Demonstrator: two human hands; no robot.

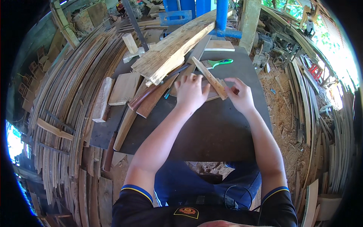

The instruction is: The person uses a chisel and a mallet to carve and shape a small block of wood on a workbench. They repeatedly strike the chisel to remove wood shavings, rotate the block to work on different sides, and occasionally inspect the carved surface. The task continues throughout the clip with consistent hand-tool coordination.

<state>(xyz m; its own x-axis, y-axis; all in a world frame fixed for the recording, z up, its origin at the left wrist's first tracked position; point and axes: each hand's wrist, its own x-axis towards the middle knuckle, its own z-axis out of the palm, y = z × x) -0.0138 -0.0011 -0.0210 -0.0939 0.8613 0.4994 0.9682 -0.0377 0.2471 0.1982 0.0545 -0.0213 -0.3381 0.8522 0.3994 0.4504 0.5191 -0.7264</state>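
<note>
My left hand [190, 92] is over a flat wooden piece [212, 99] on the dark table, fingers apart and thumb out to the right. Just right of its thumb lies a narrow, slightly curved wooden strip [210, 78], slanting down toward my right hand [241, 96]. That hand is beside the strip's near end, index finger and thumb apart with a gap between them; its other fingers are curled and partly hidden. A paintbrush with a green handle [220, 62] lies beyond the strip. Next to my left hand are brown wooden pieces [155, 99] and a small blue item [167, 94].
A large rough plank [177, 47] rests across the table's far side, near a blue metal post [221, 19]. Wooden blocks [125, 88] stand at the table's left. Long boards [75, 83] are stacked left of the table [204, 136]; more timber [302, 94] and sawdust lie right.
</note>
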